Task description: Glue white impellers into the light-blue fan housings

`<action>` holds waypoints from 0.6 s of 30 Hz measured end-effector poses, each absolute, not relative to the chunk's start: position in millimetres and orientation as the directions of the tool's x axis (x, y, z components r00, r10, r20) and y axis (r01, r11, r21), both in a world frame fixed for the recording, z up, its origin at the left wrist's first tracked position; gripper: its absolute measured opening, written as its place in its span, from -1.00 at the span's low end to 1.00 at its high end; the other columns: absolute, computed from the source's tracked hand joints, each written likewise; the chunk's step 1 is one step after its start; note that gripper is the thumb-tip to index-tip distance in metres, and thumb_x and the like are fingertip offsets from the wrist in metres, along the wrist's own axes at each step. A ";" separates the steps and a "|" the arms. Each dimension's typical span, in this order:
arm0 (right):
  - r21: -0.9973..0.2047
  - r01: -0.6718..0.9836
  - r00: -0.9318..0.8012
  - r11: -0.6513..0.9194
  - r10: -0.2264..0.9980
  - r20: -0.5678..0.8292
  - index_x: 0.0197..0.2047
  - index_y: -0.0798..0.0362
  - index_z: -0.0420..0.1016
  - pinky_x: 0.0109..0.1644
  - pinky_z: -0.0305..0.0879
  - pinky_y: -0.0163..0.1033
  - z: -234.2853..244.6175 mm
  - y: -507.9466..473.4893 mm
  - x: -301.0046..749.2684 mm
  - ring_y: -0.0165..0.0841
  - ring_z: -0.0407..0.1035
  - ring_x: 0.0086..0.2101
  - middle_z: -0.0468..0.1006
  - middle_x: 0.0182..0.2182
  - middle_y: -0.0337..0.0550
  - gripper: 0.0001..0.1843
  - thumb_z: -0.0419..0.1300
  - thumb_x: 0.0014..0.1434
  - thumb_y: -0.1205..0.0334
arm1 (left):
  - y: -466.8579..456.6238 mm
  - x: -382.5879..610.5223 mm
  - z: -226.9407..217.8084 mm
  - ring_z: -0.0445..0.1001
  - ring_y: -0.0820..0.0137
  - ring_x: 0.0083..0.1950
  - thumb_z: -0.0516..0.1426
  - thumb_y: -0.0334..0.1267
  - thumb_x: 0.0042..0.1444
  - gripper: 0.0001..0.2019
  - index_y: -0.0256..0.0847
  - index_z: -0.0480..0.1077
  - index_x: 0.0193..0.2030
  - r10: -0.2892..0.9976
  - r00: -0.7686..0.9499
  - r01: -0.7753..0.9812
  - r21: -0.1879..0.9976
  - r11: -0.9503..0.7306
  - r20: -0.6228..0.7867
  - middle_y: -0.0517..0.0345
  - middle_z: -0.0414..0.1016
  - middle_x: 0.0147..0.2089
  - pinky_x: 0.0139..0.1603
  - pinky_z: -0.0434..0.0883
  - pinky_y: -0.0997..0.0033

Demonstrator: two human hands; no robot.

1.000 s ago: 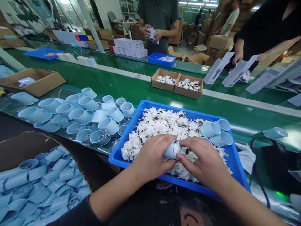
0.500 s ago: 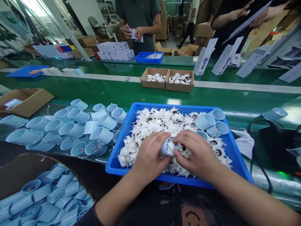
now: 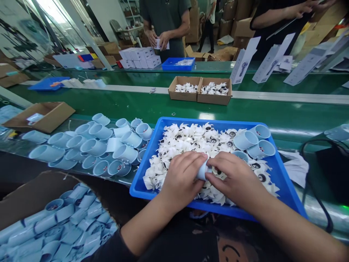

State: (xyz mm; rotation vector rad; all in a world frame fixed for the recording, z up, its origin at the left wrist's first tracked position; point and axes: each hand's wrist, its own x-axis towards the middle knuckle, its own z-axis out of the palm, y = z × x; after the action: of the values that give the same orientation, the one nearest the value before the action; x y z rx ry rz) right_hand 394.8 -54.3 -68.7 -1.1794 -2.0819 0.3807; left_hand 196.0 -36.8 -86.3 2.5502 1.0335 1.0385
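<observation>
Over the blue tray (image 3: 289, 182), my left hand (image 3: 183, 180) is closed around a light blue plastic tube (image 3: 202, 171). My right hand (image 3: 236, 178) pinches at the tube's right-hand opening with thumb and forefinger. What sits between those fingertips is mostly hidden; the fingers cover the opening. Beneath both hands lies a heap of white fan impellers (image 3: 188, 140), some showing dark round hubs. Several more blue tubes (image 3: 261, 149) rest on the heap in the tray's far right corner.
Many blue tubes (image 3: 94, 147) lie on the bench to the left, and more fill a carton (image 3: 62, 225) below. Two small cardboard boxes (image 3: 185, 95) of impellers stand beyond the tray. A black cable (image 3: 319, 203) runs at right. A co-worker (image 3: 166, 25) stands across the bench.
The view has shifted slightly, so the scene sits further right. The tube's open end has turned from facing me toward my right fingers, which stay at it.
</observation>
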 end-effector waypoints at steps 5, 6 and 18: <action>-0.665 0.527 -0.384 0.529 0.846 0.369 -0.31 0.06 0.47 -0.29 0.18 -0.27 -73.4 -51.0 395.4 -0.39 0.28 -0.36 0.35 -0.43 -0.24 -0.91 0.20 0.24 0.40 | -42.3 201.1 -82.8 0.46 0.15 0.12 0.13 -0.37 0.16 -0.56 -0.25 0.28 0.20 0.621 0.559 0.515 0.357 -0.779 0.550 -0.04 0.52 0.09 0.07 0.39 0.07; -0.673 0.512 -0.383 0.533 0.844 0.376 -0.29 0.05 0.48 -0.30 0.18 -0.28 -71.0 -51.8 397.5 -0.40 0.28 -0.37 0.34 -0.43 -0.25 -0.92 0.20 0.24 0.40 | -42.3 201.1 -77.9 0.47 0.17 0.11 0.13 -0.35 0.17 -0.56 -0.25 0.27 0.21 0.610 0.576 0.498 0.359 -0.790 0.543 -0.03 0.53 0.08 0.05 0.40 0.09; -0.363 0.518 -0.324 0.774 0.570 0.755 0.06 0.08 0.43 0.26 0.12 0.13 -39.4 -119.6 430.0 -0.23 0.31 -0.04 0.32 -0.04 -0.04 -0.64 0.15 0.20 0.50 | 162.4 236.1 5.3 0.41 0.06 0.16 0.26 -0.26 0.15 -0.44 -0.32 0.24 0.26 0.928 0.335 0.877 0.307 -0.371 0.164 -0.19 0.33 0.21 0.16 0.39 0.03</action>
State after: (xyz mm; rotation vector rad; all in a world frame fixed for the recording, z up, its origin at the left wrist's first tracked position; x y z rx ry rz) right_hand 430.0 -119.6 -39.4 -0.8181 -1.9874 0.0672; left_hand 236.1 162.4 5.3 2.4289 1.6583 0.4687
